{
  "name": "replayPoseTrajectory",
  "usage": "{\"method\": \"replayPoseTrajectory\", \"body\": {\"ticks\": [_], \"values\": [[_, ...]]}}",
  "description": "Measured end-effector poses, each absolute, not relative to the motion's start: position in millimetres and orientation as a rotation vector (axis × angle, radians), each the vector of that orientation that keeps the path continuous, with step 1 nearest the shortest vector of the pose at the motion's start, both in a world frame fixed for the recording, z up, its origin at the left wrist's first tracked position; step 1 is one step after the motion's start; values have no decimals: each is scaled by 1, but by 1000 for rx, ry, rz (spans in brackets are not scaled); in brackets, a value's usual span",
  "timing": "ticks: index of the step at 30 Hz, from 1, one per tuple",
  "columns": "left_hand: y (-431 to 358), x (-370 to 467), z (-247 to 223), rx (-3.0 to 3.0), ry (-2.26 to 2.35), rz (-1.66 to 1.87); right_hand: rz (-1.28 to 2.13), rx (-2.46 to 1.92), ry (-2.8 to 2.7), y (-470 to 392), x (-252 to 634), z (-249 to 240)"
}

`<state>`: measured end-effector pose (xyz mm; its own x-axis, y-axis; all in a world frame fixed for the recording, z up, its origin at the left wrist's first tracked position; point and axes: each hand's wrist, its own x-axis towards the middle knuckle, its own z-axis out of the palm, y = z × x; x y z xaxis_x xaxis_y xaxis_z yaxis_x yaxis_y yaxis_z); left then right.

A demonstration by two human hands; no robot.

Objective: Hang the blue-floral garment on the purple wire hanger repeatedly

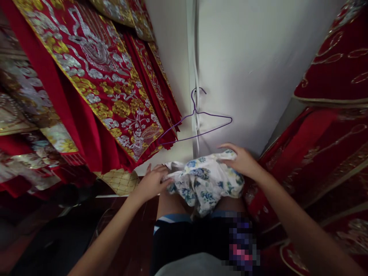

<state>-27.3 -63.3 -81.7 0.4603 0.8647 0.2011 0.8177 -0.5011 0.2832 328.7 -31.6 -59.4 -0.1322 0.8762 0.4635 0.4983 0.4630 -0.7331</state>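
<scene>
Shown below the purple hanger [194, 111]: floral garment [202, 180], grasped at opposite sides of its upper edge by left hand [155, 179] and right hand [240, 159].

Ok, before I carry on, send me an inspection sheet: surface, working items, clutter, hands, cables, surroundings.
Surface: no worktop seen; dark red floor below.
Working items: white-and-blue floral cloth, bunched; bare purple hanger against the wall.
Clutter: dark items at lower left, too dim to identify.
Hands: left hand and right hand grip opposite sides of the cloth.
Cables: white cord-like strip down the wall; type unclear.
Surroundings: embroidered red fabrics left and right.
</scene>
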Motion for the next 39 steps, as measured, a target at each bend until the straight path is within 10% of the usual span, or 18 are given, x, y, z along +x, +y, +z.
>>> {"method": "replayPoseTrajectory", "body": {"ticks": [11,24,39], "values": [[-54,-20,-61,1981,1254,1088,411,-1123,-1875,79,272,-71],[-47,-57,-41,2588,1624,501,429,-1203,-1851,29,324,-67],[16,36,-13,2257,1312,1667,706,-992,-1937,-15,292,-58]]}}
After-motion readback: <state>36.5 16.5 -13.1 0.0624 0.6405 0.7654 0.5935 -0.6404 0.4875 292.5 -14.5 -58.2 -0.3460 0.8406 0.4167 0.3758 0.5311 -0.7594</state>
